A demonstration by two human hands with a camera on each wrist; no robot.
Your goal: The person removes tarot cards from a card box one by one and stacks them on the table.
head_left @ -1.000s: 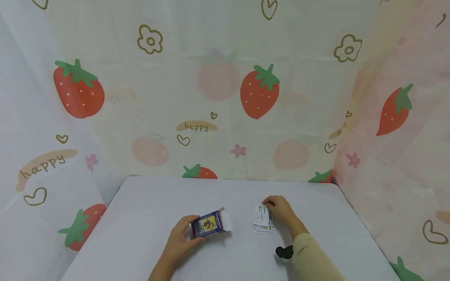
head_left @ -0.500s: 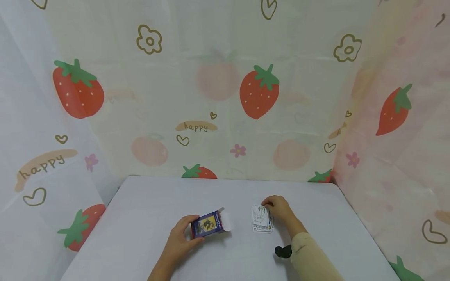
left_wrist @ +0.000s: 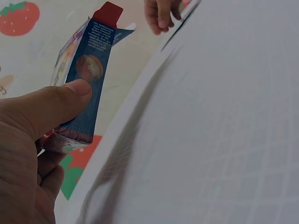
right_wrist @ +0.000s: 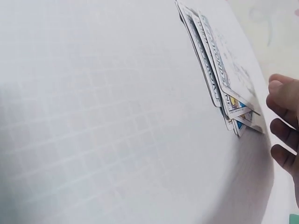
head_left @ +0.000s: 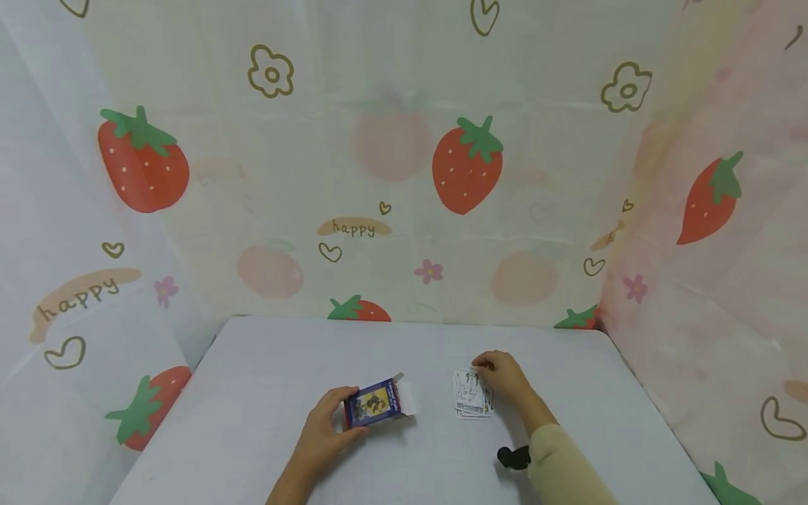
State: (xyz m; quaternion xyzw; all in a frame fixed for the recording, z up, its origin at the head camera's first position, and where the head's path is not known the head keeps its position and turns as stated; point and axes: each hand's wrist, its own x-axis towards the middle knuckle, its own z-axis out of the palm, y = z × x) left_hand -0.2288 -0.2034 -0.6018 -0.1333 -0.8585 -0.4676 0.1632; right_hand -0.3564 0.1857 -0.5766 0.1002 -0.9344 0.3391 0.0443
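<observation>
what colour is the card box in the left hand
Dark blue cardboard card box with a yellow picture; head view shows it best.
</observation>
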